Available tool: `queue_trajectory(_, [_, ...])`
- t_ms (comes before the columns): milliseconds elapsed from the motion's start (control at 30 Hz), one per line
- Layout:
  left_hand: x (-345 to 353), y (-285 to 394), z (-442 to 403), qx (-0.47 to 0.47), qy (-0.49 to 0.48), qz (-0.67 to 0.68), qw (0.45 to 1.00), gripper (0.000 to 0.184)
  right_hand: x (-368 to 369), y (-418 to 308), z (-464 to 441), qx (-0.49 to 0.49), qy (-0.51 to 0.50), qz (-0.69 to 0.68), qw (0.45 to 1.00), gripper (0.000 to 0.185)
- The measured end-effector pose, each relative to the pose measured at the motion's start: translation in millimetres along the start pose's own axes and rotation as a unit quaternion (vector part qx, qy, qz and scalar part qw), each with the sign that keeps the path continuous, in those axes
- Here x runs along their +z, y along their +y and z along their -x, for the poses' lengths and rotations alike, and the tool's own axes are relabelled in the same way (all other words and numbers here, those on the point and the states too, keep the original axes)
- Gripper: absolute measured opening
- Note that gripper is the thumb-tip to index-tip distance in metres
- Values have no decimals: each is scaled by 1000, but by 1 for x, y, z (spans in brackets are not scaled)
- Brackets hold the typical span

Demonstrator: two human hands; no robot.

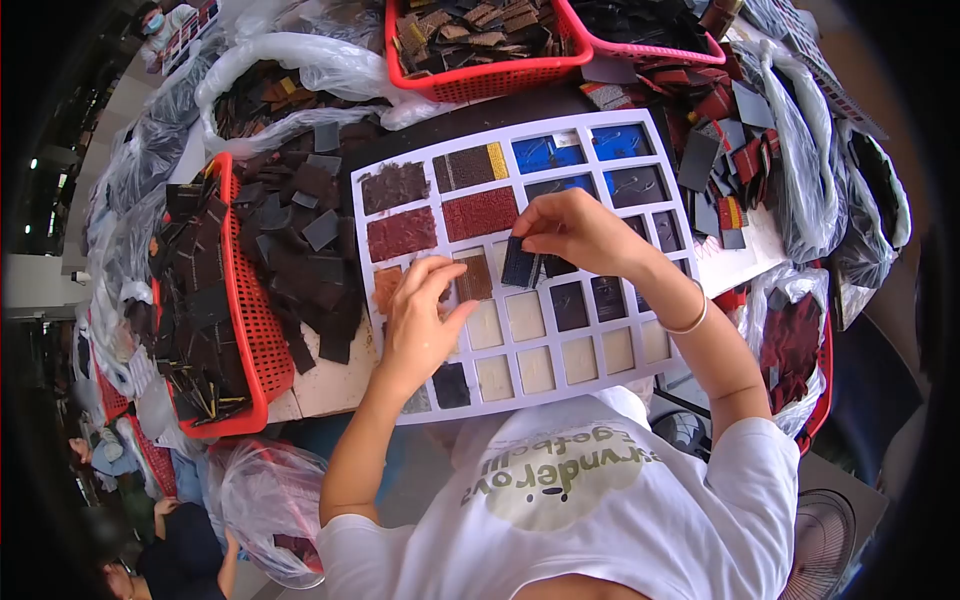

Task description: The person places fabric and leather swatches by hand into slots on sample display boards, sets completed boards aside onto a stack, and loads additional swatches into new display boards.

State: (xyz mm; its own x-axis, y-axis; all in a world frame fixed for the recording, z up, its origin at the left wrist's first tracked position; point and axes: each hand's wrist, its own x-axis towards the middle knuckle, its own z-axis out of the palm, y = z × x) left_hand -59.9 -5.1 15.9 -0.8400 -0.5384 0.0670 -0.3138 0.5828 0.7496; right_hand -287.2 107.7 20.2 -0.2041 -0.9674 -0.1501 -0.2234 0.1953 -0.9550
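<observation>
A white sample board (600, 372) with rows of square windows lies tilted in front of me. Between the thumb and fingers of my right hand (575, 235) is a dark navy carpet swatch (520, 263), held over the middle of the board. My left hand (420, 318) rests on the board's left part, fingers spread, their tips beside a brown swatch (474, 277). Upper windows hold a dark brown swatch (395, 187), a dark red swatch (480, 214) and blue-backed windows (620, 142). Several lower windows show a cream, shiny backing (525, 316).
At left stands a red basket (262, 330) of dark swatches, beside a loose pile (320, 235). Another red basket (490, 88) and a pink basket (655, 50) stand behind the board. Plastic bags (790, 150) and more swatches (725, 150) lie right. A fan (820, 540) stands lower right.
</observation>
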Motion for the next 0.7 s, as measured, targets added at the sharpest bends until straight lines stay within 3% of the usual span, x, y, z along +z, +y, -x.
queue_trajectory(100, [10,-12,4,96,37,-91,991,32,10,4,-14,-4,-15,106,994,12])
queue_trajectory(233, [18,-11,1,112,81,-132,982,25,21,12,-20,-79,53,216,972,12])
queue_trajectory(433, [17,-6,2,116,54,-151,980,22,36,12,-5,-149,121,321,927,20])
queue_trajectory(467, [15,-7,2,111,37,-152,981,25,34,5,1,-114,105,323,934,27])
queue_trajectory(600, [14,-4,-1,109,23,-167,980,33,25,5,17,-156,65,365,915,33])
queue_trajectory(700, [14,-7,-5,136,-16,-225,965,33,33,19,14,-238,79,446,859,22])
